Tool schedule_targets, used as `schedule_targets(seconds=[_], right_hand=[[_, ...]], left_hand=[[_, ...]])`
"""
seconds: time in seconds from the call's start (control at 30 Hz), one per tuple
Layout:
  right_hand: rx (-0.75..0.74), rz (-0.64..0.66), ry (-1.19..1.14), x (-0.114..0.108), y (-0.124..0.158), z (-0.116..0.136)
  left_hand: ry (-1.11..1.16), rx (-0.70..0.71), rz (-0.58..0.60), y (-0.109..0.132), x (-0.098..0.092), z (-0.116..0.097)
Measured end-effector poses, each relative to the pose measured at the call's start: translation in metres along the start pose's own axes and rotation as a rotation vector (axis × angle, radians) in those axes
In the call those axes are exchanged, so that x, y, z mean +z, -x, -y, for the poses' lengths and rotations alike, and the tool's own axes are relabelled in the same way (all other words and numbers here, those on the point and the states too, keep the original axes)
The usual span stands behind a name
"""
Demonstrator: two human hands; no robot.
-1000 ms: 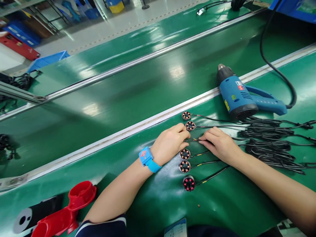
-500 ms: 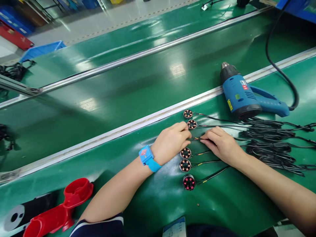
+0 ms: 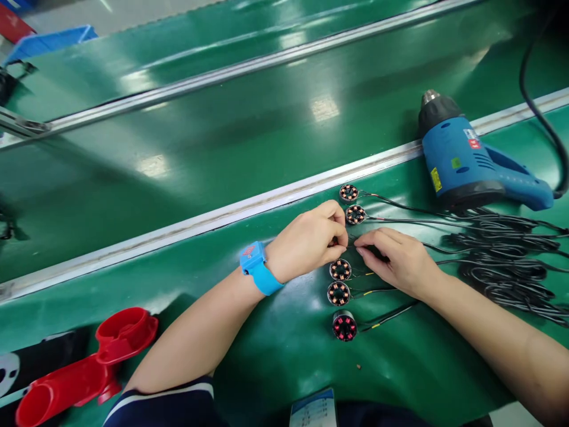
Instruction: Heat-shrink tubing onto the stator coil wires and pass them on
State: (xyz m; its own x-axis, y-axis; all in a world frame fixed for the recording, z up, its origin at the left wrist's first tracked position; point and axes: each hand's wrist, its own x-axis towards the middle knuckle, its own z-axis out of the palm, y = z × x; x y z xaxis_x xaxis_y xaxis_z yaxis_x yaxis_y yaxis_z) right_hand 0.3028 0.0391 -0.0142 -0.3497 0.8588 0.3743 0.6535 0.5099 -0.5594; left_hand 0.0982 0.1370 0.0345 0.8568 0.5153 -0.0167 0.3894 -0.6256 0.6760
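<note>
My left hand (image 3: 309,240), with a blue wrist strap (image 3: 262,270), is closed at a gap in a row of small round motor stators (image 3: 340,270). The stator in its fingers is mostly hidden behind them. My right hand (image 3: 398,258) pinches the thin wire leading from that stator, its fingertips close to the left ones. Two stators with copper windings (image 3: 355,214) lie just beyond the left hand. On the near side sit more, among them one with red windings (image 3: 344,327). Thin leads run right from them into black cables (image 3: 502,246).
A blue heat gun (image 3: 464,157) rests at the right across the metal rail (image 3: 284,196), its cord trailing up. Red plastic holders (image 3: 75,382) and a black part (image 3: 48,362) lie at the lower left. A blue bin (image 3: 53,42) stands far left.
My right fingertips have slid left along the wire, closer to my left hand. My left hand stays on the same stator. The whole view has shifted slightly.
</note>
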Motion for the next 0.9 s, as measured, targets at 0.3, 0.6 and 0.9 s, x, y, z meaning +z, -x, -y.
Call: schedule_targets(seconds=[0.3,0.6,0.9], right_hand=[[0.059,0.007,-0.081,-0.0052,-0.0069,0.0034],[0.113,0.007,-0.153,-0.0067,-0.0086,0.0038],[0.129,0.007,-0.153,-0.0036,-0.0071,-0.0011]], left_hand=[[0.024,0.033,-0.023,0.0013,0.0007,0.0047],[0.03,0.038,-0.014,0.0004,0.0016,0.0055],[0.012,0.038,-0.011,0.0006,0.0009,0.0028]])
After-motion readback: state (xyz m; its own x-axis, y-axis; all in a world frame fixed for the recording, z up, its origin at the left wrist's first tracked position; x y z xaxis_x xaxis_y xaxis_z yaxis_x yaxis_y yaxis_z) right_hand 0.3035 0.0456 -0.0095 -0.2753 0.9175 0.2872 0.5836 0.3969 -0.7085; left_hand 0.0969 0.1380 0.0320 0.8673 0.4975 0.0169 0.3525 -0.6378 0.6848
